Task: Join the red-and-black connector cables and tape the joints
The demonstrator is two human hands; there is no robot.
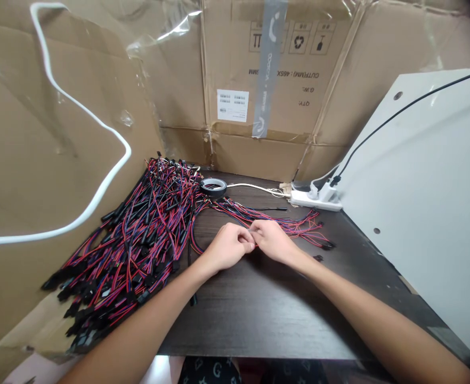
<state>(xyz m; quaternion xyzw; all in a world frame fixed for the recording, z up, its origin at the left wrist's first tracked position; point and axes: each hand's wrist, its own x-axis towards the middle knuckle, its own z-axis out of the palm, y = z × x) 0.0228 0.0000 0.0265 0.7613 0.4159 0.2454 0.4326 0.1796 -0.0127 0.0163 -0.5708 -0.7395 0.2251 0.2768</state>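
Observation:
My left hand (232, 244) and my right hand (270, 239) meet over the middle of the dark table (235, 314), their fingertips pinched together. Whatever lies between the fingers is too small and hidden to make out. Red and dark wires run from behind the hands, with a looser bundle (302, 226) spreading to the right and ending in small black connectors. At the left lies a big pile of red, blue and black wires (151, 229) with black connectors. A black tape roll (213, 187) rests flat beyond my hands, beside the pile.
A white power strip (315, 199) with plugs sits at the back right, a white cord (254, 186) leading left. Cardboard (259, 154) stands behind, a white panel (427, 176) at right. A thick white cable (111, 176) crosses the left side. A small black piece (318, 258) lies right of my hands.

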